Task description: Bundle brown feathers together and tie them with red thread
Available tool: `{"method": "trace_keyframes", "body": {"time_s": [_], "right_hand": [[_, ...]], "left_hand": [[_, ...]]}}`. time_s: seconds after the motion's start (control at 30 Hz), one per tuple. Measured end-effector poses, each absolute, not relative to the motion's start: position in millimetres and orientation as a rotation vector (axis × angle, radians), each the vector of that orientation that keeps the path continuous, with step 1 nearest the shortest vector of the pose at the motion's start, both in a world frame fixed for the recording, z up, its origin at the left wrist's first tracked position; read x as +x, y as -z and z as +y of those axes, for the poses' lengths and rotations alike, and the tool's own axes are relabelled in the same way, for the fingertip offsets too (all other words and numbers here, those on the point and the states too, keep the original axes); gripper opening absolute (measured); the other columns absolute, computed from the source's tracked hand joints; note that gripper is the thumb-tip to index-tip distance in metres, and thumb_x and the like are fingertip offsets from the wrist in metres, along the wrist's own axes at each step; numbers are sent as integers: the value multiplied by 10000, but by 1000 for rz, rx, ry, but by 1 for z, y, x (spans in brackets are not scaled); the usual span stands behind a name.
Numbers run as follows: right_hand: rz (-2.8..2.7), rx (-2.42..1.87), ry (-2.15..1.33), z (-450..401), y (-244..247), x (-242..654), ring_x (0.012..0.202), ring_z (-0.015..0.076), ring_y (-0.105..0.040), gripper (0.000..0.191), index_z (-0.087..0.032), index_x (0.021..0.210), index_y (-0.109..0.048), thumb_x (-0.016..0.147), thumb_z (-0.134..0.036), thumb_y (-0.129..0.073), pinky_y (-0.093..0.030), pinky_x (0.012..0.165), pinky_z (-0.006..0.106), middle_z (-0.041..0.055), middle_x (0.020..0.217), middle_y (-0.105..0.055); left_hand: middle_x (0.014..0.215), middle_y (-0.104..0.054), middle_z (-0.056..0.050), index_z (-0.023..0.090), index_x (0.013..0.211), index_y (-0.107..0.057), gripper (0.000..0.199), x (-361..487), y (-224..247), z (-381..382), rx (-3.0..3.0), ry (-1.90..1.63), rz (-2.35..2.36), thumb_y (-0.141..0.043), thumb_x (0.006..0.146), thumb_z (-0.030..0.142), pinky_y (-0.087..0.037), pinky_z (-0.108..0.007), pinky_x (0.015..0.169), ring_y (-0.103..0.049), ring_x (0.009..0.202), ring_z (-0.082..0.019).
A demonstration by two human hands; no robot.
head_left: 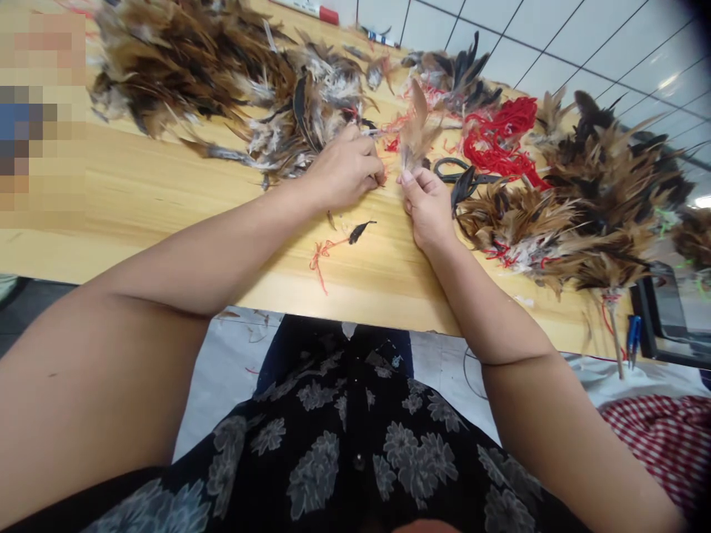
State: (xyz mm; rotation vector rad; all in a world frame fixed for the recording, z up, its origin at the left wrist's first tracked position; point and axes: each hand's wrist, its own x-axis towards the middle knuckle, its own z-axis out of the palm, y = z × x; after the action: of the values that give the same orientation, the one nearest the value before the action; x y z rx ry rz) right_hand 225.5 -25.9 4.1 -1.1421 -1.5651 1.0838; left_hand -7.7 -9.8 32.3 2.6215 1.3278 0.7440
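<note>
Between thumb and fingers, my right hand (pixel 430 207) pinches the base of a small upright bunch of brown feathers (pixel 421 126). My left hand (pixel 347 169) is closed with its fingers curled, beside a pile of grey and dark feathers (pixel 281 141); whatever its fingertips hold is hidden. Just beyond my right hand lie black-handled scissors (pixel 451 169), partly covered, and a tangle of red string (pixel 503 137). On the table in front of both hands are a small black feather (pixel 361 231) and a scrap of red thread (pixel 319 255).
A large heap of brown feathers (pixel 183 59) lies at the back left of the wooden table (pixel 138 178). To the right are a feather duster (pixel 600 200), blue pens (pixel 633 337) and a dark-framed object (pixel 672 311). A red-capped marker (pixel 327 14) lies along the back edge.
</note>
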Motion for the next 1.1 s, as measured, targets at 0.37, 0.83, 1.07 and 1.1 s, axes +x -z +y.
{"method": "trace_keyframes", "body": {"time_s": [0.37,0.83,1.07,1.1], "right_hand": [[-1508,-1165,-1086,-30,-7,222,918,213,-610,744,-295,934,-608,1051,-991,-844,-589,824,373,18,909,-614],[-1568,-1215,-1028,-30,-4,223,871,188,-543,664,-270,907,-712,1068,-879,-922,-542,849,354,-14,847,-537],[-1586,-1176,-1040,-27,5,222,813,141,-484,707,-236,861,-732,1010,-882,-975,-446,774,318,-32,819,-538],[-1582,-1179,-1037,-27,5,221,811,139,-489,699,-234,860,-738,1004,-871,-988,-446,771,316,-33,816,-538]], "left_hand": [[1249,-895,-66,327,1083,-695,236,-21,-63,-23,2205,-964,1201,-693,1183,541,-630,-528,1031,-625,1048,-287],[1243,-955,-86,337,1160,-883,304,-24,-75,-28,2499,-772,1103,-579,1174,342,-629,-567,1128,-777,1136,-334],[1408,-943,-153,350,1200,-863,291,-16,-87,-40,2481,-625,1191,-589,1160,441,-587,-610,1378,-797,1402,-397],[1425,-941,-152,348,1210,-861,289,-15,-90,-42,2481,-613,1206,-588,1167,432,-589,-609,1388,-802,1393,-393]]}}
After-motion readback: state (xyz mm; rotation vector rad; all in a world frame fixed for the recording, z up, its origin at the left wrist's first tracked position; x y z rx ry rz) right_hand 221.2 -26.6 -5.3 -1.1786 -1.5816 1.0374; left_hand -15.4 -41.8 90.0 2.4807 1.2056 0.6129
